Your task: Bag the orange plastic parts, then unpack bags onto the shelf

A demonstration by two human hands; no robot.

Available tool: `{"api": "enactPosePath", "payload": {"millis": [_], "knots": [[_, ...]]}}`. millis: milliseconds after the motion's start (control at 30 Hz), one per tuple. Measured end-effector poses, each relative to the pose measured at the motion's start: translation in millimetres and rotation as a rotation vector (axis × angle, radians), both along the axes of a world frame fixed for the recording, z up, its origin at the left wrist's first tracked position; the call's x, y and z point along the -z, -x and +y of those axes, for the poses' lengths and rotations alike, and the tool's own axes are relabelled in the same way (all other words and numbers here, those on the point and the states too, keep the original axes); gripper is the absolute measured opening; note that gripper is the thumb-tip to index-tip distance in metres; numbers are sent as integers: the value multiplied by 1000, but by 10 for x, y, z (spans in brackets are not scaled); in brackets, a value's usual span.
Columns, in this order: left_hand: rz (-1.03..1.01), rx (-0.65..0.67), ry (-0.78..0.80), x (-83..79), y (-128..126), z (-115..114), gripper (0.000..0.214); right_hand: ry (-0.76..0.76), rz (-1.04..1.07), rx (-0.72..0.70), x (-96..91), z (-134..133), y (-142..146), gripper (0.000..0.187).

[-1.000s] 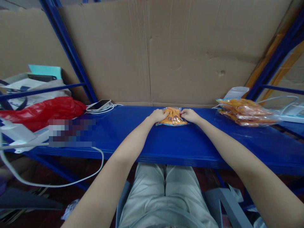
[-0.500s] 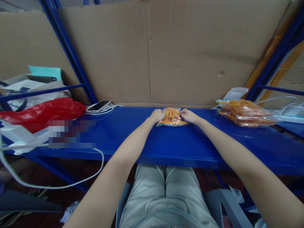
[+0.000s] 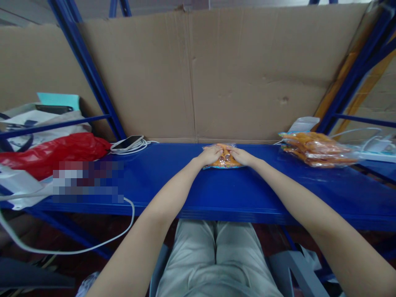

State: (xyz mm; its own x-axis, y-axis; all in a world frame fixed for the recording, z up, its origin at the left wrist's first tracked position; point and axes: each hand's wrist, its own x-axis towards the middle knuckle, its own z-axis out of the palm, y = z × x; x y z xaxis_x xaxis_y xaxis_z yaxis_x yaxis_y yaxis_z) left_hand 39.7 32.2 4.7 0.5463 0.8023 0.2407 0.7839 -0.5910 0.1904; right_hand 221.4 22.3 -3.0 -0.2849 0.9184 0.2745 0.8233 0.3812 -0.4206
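A clear plastic bag of orange pieces (image 3: 226, 163) lies on the blue tabletop (image 3: 229, 189), its blue-edged side toward me. My left hand (image 3: 211, 155) rests on the bag's left part, fingers stretched out over the plastic. From the other side, my right hand (image 3: 241, 156) lies on its right part with the fingers extended toward the middle. Both hands touch the bag from above and are open. The fingers cover much of its upper half, and the exact kind of the orange pieces is too small to make out.
Several similar orange bags (image 3: 317, 148) are stacked at the right. On the left are a phone (image 3: 130, 142) on a coiled white cable, a red plastic bag (image 3: 68, 148) and a white device (image 3: 20, 185). Cardboard (image 3: 235, 74) and blue posts (image 3: 93, 78) stand behind.
My hands have gone from pinching the bag's two sides to lying on top of it, fingers spread inward and closer together. The camera view has tilted slightly up.
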Motion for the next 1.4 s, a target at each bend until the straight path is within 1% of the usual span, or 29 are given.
{"api": "enactPosePath", "payload": {"millis": [133, 233, 400, 500, 567, 633, 733, 800, 867, 900, 967, 1033, 1133, 1233, 1300, 1400], "knots": [[24, -4, 12, -18, 20, 6, 44, 4, 7, 53, -64, -33, -10, 41], [23, 16, 49, -26, 39, 31, 42, -64, 30, 116, -103, -34, -56, 38], [-77, 129, 137, -22, 29, 92, 37, -251, 80, 226, -92, 38, -185, 32], [-152, 206, 198, -24, -10, 75, 34, -249, 76, 238, -86, 75, -241, 28], [-183, 231, 236, -31, -41, 37, 33, -192, 75, 247, -98, 81, -261, 26], [-193, 235, 259, -38, -67, -6, 32, -102, 83, 294, -117, 71, -273, 28], [-207, 259, 260, -36, -88, -53, 30, 83, 103, 363, -144, 30, -288, 41], [-237, 293, 241, -25, -88, -69, 30, 196, 115, 345, -158, -10, -296, 45], [-259, 283, 209, -12, -82, -82, 33, 277, 115, 292, -173, -56, -299, 47], [-256, 249, 189, -7, -78, -88, 36, 308, 113, 264, -182, -80, -296, 49], [-218, 137, 155, -4, -72, -100, 42, 356, 127, 225, -202, -126, -283, 53], [-163, 24, 134, -7, -69, -111, 44, 406, 186, 218, -223, -167, -259, 55], [-106, -61, 129, -20, -62, -119, 42, 499, 296, 231, -253, -218, -225, 57], [-99, -51, 148, -32, -44, -117, 41, 587, 360, 218, -283, -247, -220, 52], [-123, -1, 169, -35, -26, -109, 42, 662, 425, 174, -301, -254, -229, 42], [-217, 108, 231, -26, 6, -81, 44, 788, 595, 80, -322, -257, -230, 24]]}}
